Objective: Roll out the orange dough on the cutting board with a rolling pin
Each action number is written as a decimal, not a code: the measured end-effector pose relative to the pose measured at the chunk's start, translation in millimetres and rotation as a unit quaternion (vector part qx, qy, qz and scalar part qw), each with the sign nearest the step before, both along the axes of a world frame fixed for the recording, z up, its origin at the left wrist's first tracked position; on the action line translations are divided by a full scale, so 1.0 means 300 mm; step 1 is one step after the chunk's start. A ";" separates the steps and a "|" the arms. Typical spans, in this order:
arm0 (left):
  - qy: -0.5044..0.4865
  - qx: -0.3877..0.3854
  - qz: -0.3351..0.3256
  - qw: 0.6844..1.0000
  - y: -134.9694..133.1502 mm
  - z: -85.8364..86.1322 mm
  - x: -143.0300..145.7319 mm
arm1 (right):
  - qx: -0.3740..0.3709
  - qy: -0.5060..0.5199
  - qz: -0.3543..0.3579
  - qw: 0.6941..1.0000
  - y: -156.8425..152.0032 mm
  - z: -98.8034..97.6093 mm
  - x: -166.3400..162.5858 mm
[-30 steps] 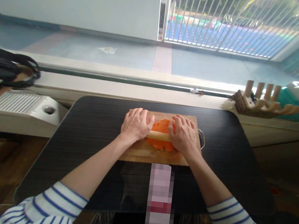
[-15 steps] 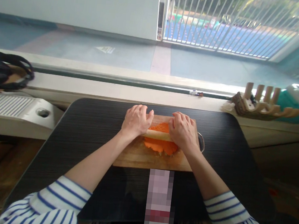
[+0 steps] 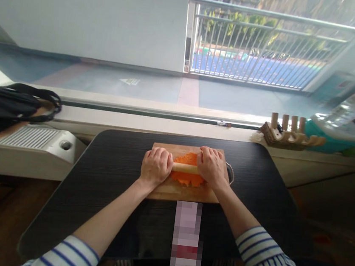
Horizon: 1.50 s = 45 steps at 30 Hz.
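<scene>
A wooden board (image 3: 171, 190) lies on the black table (image 3: 102, 171), with a flattened orange lump (image 3: 187, 178) on it. Across the lump lies a pale wooden rolling pin (image 3: 185, 167). My left hand (image 3: 156, 167) is curled over the pin's left end and my right hand (image 3: 212, 167) over its right end. Both hands press down, fingers bent. The pin's ends are hidden beneath the hands.
A metal loop handle (image 3: 231, 173) sticks out of the board's right side. On the sill stand a wooden rack (image 3: 288, 135) and a teal tub (image 3: 334, 136). A black bag (image 3: 10, 103) and a white ridged appliance (image 3: 29, 139) sit at left.
The pin rolled away from me over the orange lump and then back towards me. My fingers curled tighter round it. The camera tilted up, showing more of the railing outside.
</scene>
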<state>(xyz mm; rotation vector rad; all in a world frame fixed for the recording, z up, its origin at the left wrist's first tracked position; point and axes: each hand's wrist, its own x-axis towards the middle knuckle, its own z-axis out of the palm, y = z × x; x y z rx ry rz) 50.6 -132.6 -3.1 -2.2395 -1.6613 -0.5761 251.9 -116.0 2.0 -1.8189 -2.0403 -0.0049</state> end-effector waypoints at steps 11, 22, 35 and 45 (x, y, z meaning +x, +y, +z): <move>-0.026 -0.047 0.008 0.999 -0.024 0.026 0.036 | 0.026 -0.018 0.033 0.999 -0.079 0.002 0.055; -0.006 -0.139 0.037 0.990 -0.026 0.039 0.092 | 0.003 -0.067 0.024 0.997 -0.104 -0.020 0.056; -0.003 -0.121 0.056 0.991 0.132 0.042 0.097 | -0.039 -0.063 -0.009 0.997 0.019 -0.006 0.047; -0.004 -0.122 0.040 0.992 0.083 0.032 0.087 | -0.010 -0.072 0.007 0.997 -0.054 -0.013 0.043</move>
